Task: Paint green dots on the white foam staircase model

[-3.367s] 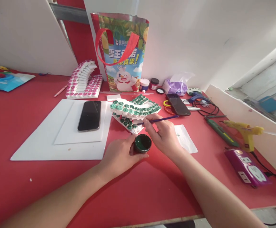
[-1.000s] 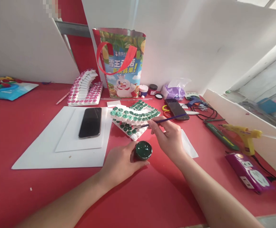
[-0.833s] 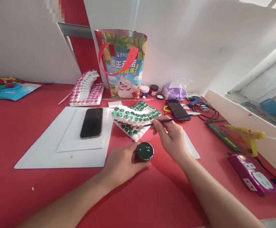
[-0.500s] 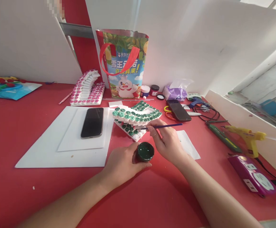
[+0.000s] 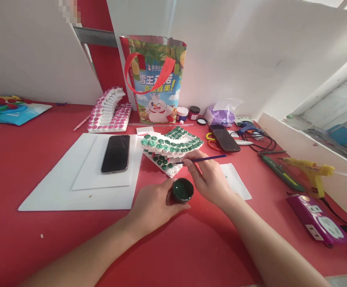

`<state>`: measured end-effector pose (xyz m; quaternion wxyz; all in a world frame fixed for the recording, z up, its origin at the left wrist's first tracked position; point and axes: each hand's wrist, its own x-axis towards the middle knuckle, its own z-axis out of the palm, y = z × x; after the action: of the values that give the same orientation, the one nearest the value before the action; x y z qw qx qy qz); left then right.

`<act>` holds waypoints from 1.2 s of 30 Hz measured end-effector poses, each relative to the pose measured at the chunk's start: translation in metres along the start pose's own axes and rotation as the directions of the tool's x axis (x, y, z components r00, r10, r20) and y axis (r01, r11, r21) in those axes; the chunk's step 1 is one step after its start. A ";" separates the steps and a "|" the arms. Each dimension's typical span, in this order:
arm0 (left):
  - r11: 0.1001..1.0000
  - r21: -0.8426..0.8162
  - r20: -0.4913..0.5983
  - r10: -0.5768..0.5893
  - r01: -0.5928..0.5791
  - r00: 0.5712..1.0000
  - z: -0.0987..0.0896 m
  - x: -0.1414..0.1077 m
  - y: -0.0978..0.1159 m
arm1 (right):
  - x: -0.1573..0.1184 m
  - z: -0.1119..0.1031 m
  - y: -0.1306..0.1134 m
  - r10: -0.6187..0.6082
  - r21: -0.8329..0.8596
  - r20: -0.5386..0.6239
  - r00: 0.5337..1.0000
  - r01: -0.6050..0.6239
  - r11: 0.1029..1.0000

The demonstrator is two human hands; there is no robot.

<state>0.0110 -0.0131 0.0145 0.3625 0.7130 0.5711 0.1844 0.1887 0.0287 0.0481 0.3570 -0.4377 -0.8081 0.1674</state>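
My left hand (image 5: 154,205) is wrapped round a small jar of dark green paint (image 5: 182,190), its open mouth facing up. In my right hand (image 5: 206,175) is a slim paintbrush with a dark blue handle (image 5: 211,158), pinched between thumb and fingers. The brush's tip points left, at the lower edge of a white model covered in small rosettes (image 5: 173,147). Most of these rosettes are dark green, some at the upper left are lighter green, and a few at the near corner are white. Whether the bristles touch a rosette I cannot tell.
A phone (image 5: 115,154) lies on white boards (image 5: 56,187) to the left. Behind stand a pink-rosetted model (image 5: 109,111) and a tote bag (image 5: 157,79). Rightward are scissors (image 5: 211,142), another phone (image 5: 225,138), a green cutter (image 5: 282,172), a yellow glue gun (image 5: 311,171) and a purple power box (image 5: 318,221).
The brush and my right hand have shifted very slightly left. My left hand and the paint jar stay almost where they were.
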 end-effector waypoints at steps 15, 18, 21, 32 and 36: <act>1.000 0.014 -0.018 0.011 -0.011 1.000 -0.001 0.000 0.001 | -0.001 0.004 0.004 -0.009 -0.021 -0.046 0.999 0.008 1.000; 1.000 0.007 -0.007 -0.001 0.001 1.000 -0.001 0.000 0.001 | 0.000 0.004 0.005 0.002 -0.015 -0.056 0.998 -0.003 1.000; 1.000 0.008 -0.001 -0.002 0.002 1.000 -0.002 0.000 0.002 | 0.000 0.005 0.005 0.009 0.004 -0.053 0.999 -0.009 1.000; 0.999 0.013 0.016 -0.042 0.042 0.999 -0.005 0.000 0.001 | 0.004 -0.028 0.014 0.323 0.577 -0.271 0.907 -0.115 0.808; 0.998 0.028 0.022 -0.054 0.053 0.998 -0.007 0.001 0.002 | 0.004 -0.036 0.013 0.356 0.645 -0.195 0.914 -0.154 0.748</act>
<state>0.0076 -0.0104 0.0203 0.3640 0.7044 0.5882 0.1590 0.2209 0.0384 0.0667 0.5742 -0.4245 -0.5745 0.4000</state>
